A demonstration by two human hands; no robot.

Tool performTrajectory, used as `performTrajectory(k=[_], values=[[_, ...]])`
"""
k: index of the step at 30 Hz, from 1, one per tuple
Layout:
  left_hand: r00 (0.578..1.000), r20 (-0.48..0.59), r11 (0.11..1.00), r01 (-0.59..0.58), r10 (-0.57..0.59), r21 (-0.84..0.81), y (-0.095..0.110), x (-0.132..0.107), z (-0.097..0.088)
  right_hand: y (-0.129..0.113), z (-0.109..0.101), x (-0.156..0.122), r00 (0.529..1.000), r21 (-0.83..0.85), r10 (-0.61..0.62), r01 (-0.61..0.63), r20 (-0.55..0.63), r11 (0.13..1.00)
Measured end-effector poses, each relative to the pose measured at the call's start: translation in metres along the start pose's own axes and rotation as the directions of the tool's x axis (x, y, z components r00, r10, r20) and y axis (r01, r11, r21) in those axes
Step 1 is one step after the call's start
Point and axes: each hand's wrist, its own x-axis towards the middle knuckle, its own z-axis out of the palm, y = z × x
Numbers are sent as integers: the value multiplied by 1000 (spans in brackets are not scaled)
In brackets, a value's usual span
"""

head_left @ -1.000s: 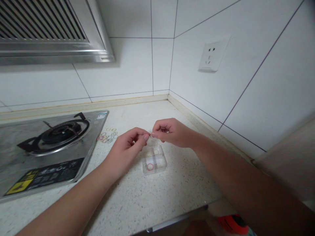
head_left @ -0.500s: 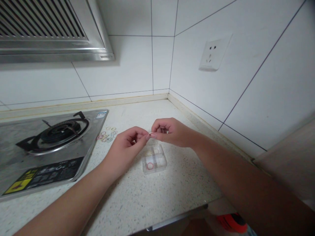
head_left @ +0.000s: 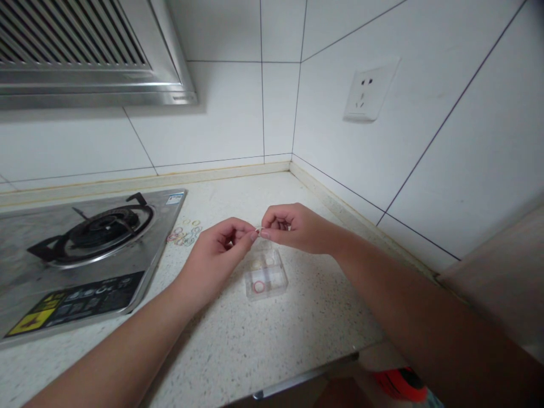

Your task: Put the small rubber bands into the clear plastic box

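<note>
Well left of a clear box (head_left: 276, 282), a gas stove (head_left: 147, 265) is set into the worktop (head_left: 297, 328). Nearer the box, coloured loops (head_left: 185, 233) are scattered. The left hand (head_left: 221, 243), just beyond the box, is pinched closed. Inside the box, a red ring (head_left: 255, 288) is seen. Past the box's far side, a thin pale loop (head_left: 260, 229) is held between that hand and the likewise pinched right hand (head_left: 295, 228).

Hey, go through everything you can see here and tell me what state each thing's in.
Left hand, pinching a small pale thin band.
Right hand, pinching the same band.
Clear rectangular plastic box, set down; lid unclear.
Thin red ring, inside the box.
Small multicoloured rings, loose.
Round black gas burner, no flame visible.
White wall socket, unplugged.
</note>
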Motion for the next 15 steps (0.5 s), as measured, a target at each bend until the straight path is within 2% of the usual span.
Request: performTrajectory(k=[15], values=[[1000, -23, 1000, -13, 13, 23, 3, 1, 0, 2, -1, 0, 1000, 1, 6, -6, 7, 1000]])
